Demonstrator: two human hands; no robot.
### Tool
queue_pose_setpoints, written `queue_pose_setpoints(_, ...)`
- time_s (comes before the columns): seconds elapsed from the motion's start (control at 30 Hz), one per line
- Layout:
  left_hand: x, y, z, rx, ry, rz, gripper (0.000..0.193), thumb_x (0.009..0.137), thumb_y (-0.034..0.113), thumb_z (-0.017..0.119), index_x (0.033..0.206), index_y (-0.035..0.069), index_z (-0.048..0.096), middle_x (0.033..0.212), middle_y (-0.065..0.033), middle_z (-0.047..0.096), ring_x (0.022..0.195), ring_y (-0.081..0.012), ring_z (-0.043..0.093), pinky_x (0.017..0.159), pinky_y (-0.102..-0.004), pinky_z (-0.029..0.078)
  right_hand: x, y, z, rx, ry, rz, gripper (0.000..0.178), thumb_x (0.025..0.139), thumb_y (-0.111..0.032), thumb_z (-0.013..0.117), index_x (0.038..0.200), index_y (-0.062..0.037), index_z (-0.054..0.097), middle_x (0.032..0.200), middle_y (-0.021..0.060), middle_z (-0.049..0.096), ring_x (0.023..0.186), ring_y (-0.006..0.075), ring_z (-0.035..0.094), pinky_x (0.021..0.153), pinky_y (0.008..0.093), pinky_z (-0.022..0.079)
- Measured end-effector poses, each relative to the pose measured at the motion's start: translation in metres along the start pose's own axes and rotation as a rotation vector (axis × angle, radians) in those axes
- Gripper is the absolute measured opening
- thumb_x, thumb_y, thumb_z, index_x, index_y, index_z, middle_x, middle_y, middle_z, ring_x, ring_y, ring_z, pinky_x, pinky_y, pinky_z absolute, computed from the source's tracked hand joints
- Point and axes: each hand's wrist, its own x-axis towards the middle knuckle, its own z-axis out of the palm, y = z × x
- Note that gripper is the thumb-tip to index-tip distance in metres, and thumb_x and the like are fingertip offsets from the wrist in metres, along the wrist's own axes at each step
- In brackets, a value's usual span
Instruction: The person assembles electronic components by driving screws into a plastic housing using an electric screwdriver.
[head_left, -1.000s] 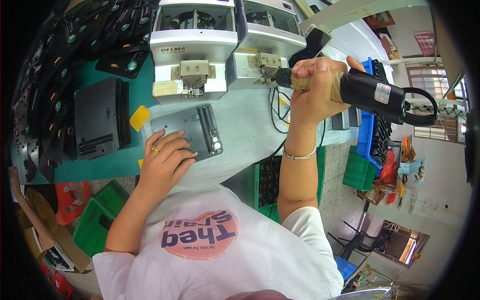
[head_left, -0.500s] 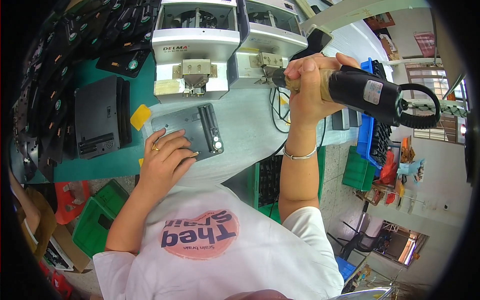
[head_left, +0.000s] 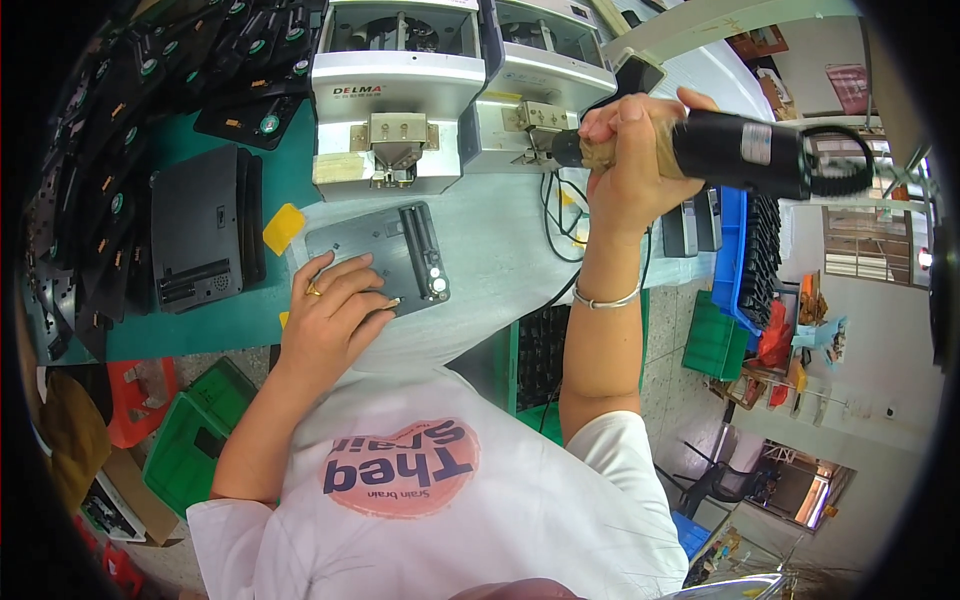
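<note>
My right hand (head_left: 640, 150) grips a black electric screwdriver (head_left: 745, 153) around its tan-taped front part. The screwdriver lies nearly level, with its nose by the metal outlet of the right-hand screw feeder (head_left: 510, 140) and a coiled cord at its rear. Whether the bit touches the outlet, I cannot tell. On the white-covered bench, my left hand (head_left: 338, 315) rests on a dark grey flat plastic housing (head_left: 365, 235), fingers extended over its near left part. Round silvery parts and a long dark slot show along the housing's right side. A second screw feeder (head_left: 390, 110) stands just behind it.
Stacked grey housings (head_left: 200, 235) stand on the green mat (head_left: 290, 165) at left, with many black panels (head_left: 120, 130) beyond. Yellow tape (head_left: 284, 230) lies beside the work. A blue crate (head_left: 735, 250) of black parts is at right. Loose cables (head_left: 557, 215) hang near my right forearm.
My right hand has shifted slightly right, and the screwdriver's rear end has swung up to a more level position. My left hand stays on the housing.
</note>
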Motion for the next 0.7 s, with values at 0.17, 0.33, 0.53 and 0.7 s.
queue_pose_setpoints(0.17, -0.003, 0.001, -0.002, 0.002, -0.002, 0.009, 0.017, 0.073, 0.011, 0.076, 0.085, 0.010, 0.064, 0.099, -0.0033, 0.063, 0.114, -0.0233, 0.059, 0.104, -0.0453, 0.034, 0.012, 0.002, -0.003, 0.092, -0.091, 0.144, 0.036, 0.085, 0.005, 0.064, 0.114, 0.0005, 0.043, 0.072, 0.0080, 0.061, 0.055, 0.0141, 0.060, 0.053, 0.0278, 0.052)
queue_pose_setpoints(0.33, -0.005, 0.006, -0.008, 0.039, -0.063, -0.055, 0.025, 0.076, 0.014, 0.074, 0.097, 0.010, 0.063, 0.107, -0.0055, 0.061, 0.119, -0.0243, 0.055, 0.106, -0.0468, 0.033, 0.001, -0.006, -0.002, 0.197, -0.092, 0.194, 0.040, 0.085, 0.005, 0.064, 0.118, 0.0008, 0.041, 0.072, 0.0087, 0.059, 0.052, 0.0151, 0.057, 0.052, 0.0307, 0.051)
queue_pose_setpoints(0.53, -0.012, 0.000, -0.011, 0.000, -0.041, -0.098, 0.035, 0.076, 0.018, 0.076, 0.107, 0.009, 0.061, 0.115, -0.0064, 0.061, 0.123, -0.0253, 0.053, 0.109, -0.0466, 0.031, -0.057, -0.054, 0.034, 0.591, -0.194, 0.382, 0.044, 0.088, 0.001, 0.060, 0.125, -0.0087, 0.037, 0.068, 0.0048, 0.050, 0.054, 0.0161, 0.049, 0.046, 0.0320, 0.047)
queue_pose_setpoints(0.7, -0.015, -0.003, -0.007, -0.005, -0.024, -0.119, 0.038, 0.075, 0.018, 0.076, 0.109, 0.009, 0.061, 0.117, -0.0063, 0.061, 0.124, -0.0238, 0.052, 0.109, -0.0456, 0.031, -0.106, -0.062, 0.066, 0.490, -0.284, 0.427, 0.049, 0.085, -0.001, 0.067, 0.120, -0.0069, 0.032, 0.063, 0.0068, 0.054, 0.050, 0.0160, 0.052, 0.048, 0.0315, 0.050)
